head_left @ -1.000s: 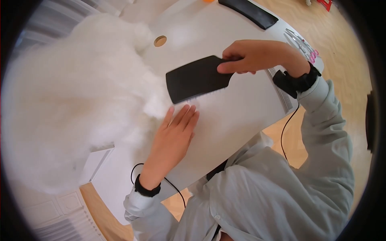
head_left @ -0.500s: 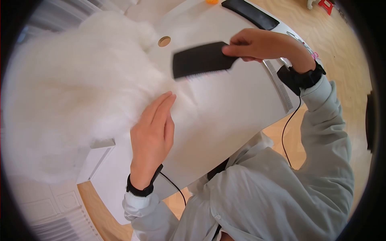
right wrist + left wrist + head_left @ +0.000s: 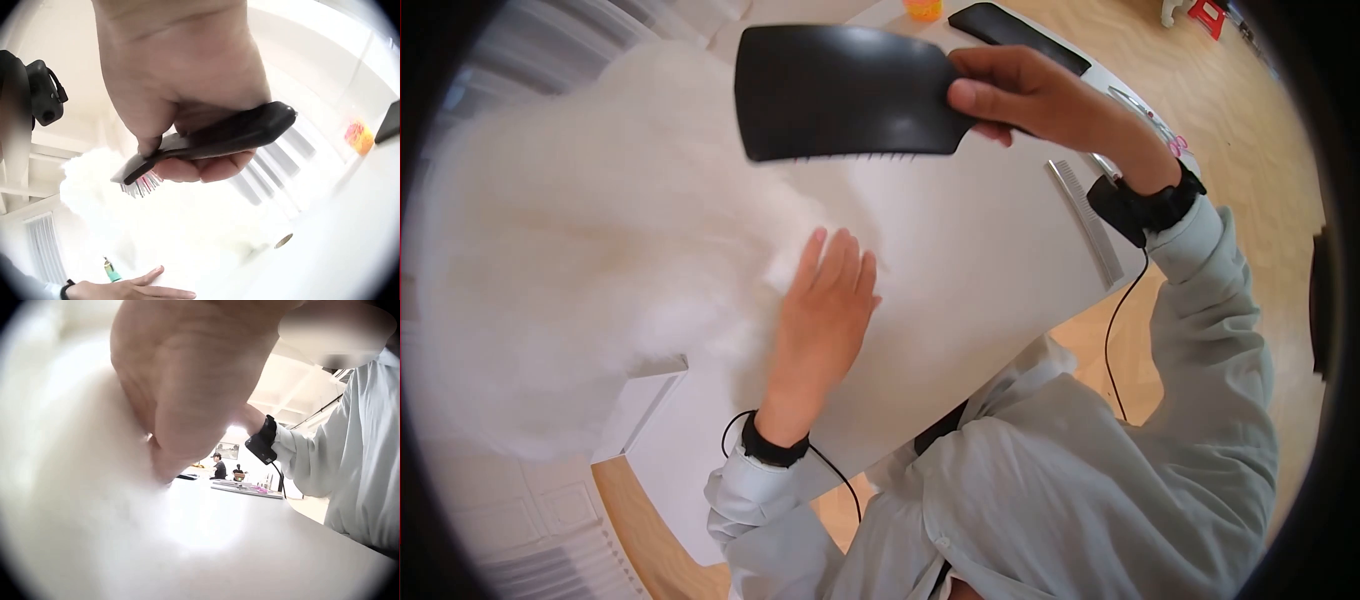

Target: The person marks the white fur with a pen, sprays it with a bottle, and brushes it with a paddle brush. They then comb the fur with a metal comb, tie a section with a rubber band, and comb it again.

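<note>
A: Head view first. Where do we find the brush?

B: We see the black paddle brush with a glossy back (image 3: 845,95) raised above the white, smooth-topped desk (image 3: 960,270), its broad end overlapping the big white fluffy mass (image 3: 590,240) in our view. The person's right hand (image 3: 1030,100) grips the handle. The left hand (image 3: 820,330) has straight, slightly parted fingers at the edge of the mass.

A: What could go wrong from here, do we think?

B: We'd worry most about the bristles landing on those left fingers, should the brush come down too near. Tangled fluff might also snag the bristles and drag the mass along, if it's weakly steadied. The slim silver metal comb (image 3: 1087,222) could be knocked by the right forearm.

A: And how does the brush point?

B: We read its long axis as nearly level across the picture, broad end to the person's left, back towards us, bristles beneath.

A: Left wrist view?

B: We get mostly the palm, with blurred white beside it; we can't tell how firmly it presses.

A: Right wrist view?

B: We see fingers wrapped round the handle, whose butt points right and up; the bristles show lower left.
</note>
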### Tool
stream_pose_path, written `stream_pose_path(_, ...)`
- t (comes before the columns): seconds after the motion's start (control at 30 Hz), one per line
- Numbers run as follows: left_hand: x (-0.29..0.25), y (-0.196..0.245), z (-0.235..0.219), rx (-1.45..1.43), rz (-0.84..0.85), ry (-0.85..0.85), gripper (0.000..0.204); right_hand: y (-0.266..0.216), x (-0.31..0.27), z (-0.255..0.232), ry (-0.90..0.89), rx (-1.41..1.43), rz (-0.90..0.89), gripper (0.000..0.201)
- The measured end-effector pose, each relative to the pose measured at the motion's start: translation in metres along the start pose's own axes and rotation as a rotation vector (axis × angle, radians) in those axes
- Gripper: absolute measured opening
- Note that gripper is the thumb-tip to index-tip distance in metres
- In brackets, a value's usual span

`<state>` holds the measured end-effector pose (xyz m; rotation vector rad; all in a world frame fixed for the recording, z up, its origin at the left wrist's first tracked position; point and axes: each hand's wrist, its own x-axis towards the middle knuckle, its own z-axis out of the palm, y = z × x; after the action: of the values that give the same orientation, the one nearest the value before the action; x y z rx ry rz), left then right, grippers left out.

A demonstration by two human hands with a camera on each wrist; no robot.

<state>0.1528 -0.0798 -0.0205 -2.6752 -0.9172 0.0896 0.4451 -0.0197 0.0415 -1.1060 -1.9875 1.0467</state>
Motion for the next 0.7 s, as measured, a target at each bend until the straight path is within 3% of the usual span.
stream_pose_path(0.03,-0.005,0.003,0.002,0.004,-0.002,-0.001,0.047,0.002,0.002,0.005,-0.080,0.097,-0.067,0.037)
stream_pose_path(0.17,-0.019,0.009,0.006,-0.113,-0.025,0.031,0.049,0.013,0.011,0.027,-0.274,0.328,-0.060,0.042)
stream_pose_path(0.3,-0.021,0.011,0.008,-0.138,-0.045,0.028,0.051,0.014,0.009,0.042,-0.271,0.497,-0.085,0.037)
stream_pose_path(0.4,-0.022,0.012,0.009,-0.196,-0.068,0.002,0.051,0.018,0.013,0.034,-0.333,0.400,-0.108,0.034)
stream_pose_path(0.47,-0.025,0.013,0.016,-0.366,-0.101,-0.015,0.048,0.016,0.015,0.024,-0.431,0.123,-0.069,0.029)
stream_pose_path(0.5,-0.029,0.012,0.018,-0.366,-0.101,-0.013,0.048,0.014,0.014,0.019,-0.430,0.120,-0.069,0.029)
stream_pose_path(0.57,-0.036,0.010,0.015,-0.336,0.050,-0.140,0.044,0.005,0.012,0.007,-0.660,-0.044,0.223,0.025)
stream_pose_path(0.6,-0.037,0.011,0.008,-0.433,0.050,-0.179,0.040,0.000,0.010,0.004,-0.683,-0.109,0.296,0.022)
stream_pose_path(0.63,-0.039,0.013,0.003,-0.548,0.053,-0.113,0.038,0.001,0.010,0.002,-0.688,-0.110,0.294,0.022)
stream_pose_path(0.7,-0.046,0.011,-0.008,-0.675,0.059,-0.141,0.036,0.003,0.008,-0.003,-0.717,-0.279,0.269,0.023)
